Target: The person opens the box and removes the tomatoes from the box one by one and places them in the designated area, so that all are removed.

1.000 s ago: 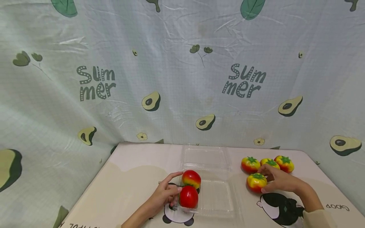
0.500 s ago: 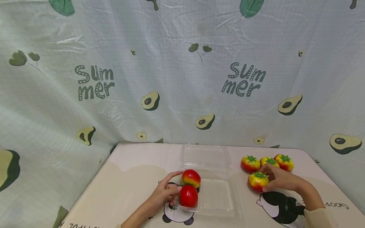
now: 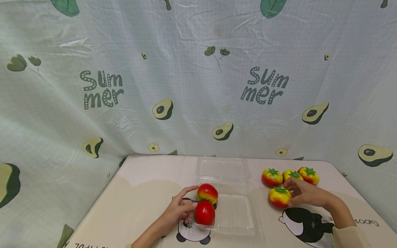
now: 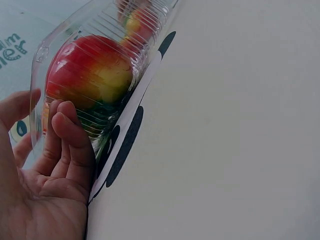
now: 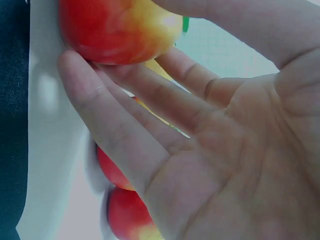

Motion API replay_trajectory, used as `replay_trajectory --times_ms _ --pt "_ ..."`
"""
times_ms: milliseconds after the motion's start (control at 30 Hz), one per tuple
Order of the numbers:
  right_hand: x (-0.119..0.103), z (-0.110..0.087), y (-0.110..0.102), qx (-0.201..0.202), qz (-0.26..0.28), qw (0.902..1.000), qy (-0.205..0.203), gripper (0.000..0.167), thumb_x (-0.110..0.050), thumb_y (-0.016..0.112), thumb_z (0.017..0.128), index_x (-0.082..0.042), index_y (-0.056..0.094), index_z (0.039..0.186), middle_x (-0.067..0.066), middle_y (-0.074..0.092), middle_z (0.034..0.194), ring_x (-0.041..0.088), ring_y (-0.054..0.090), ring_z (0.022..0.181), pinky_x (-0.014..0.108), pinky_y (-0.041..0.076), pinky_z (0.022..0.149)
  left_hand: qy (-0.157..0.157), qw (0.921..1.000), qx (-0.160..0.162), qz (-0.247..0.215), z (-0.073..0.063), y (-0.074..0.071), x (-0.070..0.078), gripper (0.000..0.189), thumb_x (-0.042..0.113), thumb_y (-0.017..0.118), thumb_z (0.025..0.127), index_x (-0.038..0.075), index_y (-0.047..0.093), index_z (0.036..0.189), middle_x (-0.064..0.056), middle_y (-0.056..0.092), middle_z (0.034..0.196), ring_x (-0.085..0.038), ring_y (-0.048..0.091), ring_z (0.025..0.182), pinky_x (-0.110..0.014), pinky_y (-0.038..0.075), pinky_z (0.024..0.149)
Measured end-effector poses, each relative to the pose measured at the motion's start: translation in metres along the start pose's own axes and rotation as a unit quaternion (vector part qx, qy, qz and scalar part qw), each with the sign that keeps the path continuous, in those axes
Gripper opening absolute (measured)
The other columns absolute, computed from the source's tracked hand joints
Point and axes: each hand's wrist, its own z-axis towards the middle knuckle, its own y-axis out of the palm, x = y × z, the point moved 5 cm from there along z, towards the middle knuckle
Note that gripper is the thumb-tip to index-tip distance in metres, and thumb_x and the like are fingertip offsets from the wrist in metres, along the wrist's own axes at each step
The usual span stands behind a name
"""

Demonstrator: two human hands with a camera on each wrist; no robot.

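My left hand [image 3: 180,208] grips the left rim of a clear plastic container [image 3: 235,215], thumb and fingers on either side of its wall in the left wrist view. Two red-and-yellow tomatoes stand inside along that wall: a far one [image 3: 207,193] close to the index fingertip, and a redder near one [image 3: 205,213] by the thumb. On the right, my right hand [image 3: 305,194] holds another tomato [image 3: 279,197], its green calyx facing up. In the right wrist view this tomato [image 5: 117,30] lies between thumb and fingers.
Behind the right hand sit three more tomatoes: a left one [image 3: 272,177], a middle one [image 3: 293,175] and a right one [image 3: 309,175]. The container's lid [image 3: 222,169] lies folded back toward the printed curtain [image 3: 192,69]. Cartoon prints mark the tabletop [image 3: 139,196].
The held tomato has shifted and turned slightly between the right thumb and fingers. The left hand keeps its place at the container, and the other tomatoes stay put.
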Motion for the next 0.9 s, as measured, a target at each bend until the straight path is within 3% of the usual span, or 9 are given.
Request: replay_trajectory --times_ms 333,600,733,900 --pt "-0.0026 -0.0002 0.0021 0.000 -0.010 0.9998 -0.016 0.067 -0.018 0.079 0.084 0.006 0.050 0.140 0.027 0.057 0.134 0.031 0.062 0.115 0.046 0.059 0.093 0.002 1.0000 -0.001 0.002 -0.0003 -0.0005 0.0003 0.067 0.023 0.061 0.101 0.017 0.030 0.160 0.005 0.058 0.069 -0.011 0.054 0.060 -0.022 0.049 0.060" --pt "-0.0036 0.0011 0.0028 -0.002 -0.019 0.9994 -0.029 0.061 -0.018 0.081 0.083 0.004 0.055 0.134 0.028 0.058 0.133 0.032 0.061 0.114 0.021 0.056 0.084 0.003 1.0000 -0.005 -0.002 0.0000 -0.0002 0.0007 0.066 0.022 0.060 0.102 0.016 0.030 0.160 0.006 0.058 0.068 -0.010 0.054 0.060 -0.021 0.048 0.059" --pt "-0.0051 0.0007 0.0002 0.019 -0.035 0.9987 -0.033 0.062 -0.020 0.083 0.083 0.004 0.055 0.133 0.027 0.058 0.133 0.033 0.061 0.113 0.019 0.054 0.084 0.004 1.0000 -0.006 -0.002 -0.0001 -0.0002 0.0011 0.065 0.021 0.059 0.102 0.016 0.030 0.160 0.006 0.058 0.068 -0.010 0.054 0.060 -0.021 0.048 0.059" --pt "-0.0060 0.0004 -0.0018 0.042 -0.053 0.9971 -0.036 0.064 -0.024 0.083 0.084 0.004 0.053 0.133 0.027 0.058 0.134 0.036 0.061 0.116 0.028 0.058 0.088 0.003 1.0000 -0.004 -0.002 0.0002 -0.0003 0.0012 0.065 0.021 0.059 0.102 0.018 0.030 0.160 0.005 0.057 0.068 -0.010 0.053 0.060 -0.021 0.047 0.059"
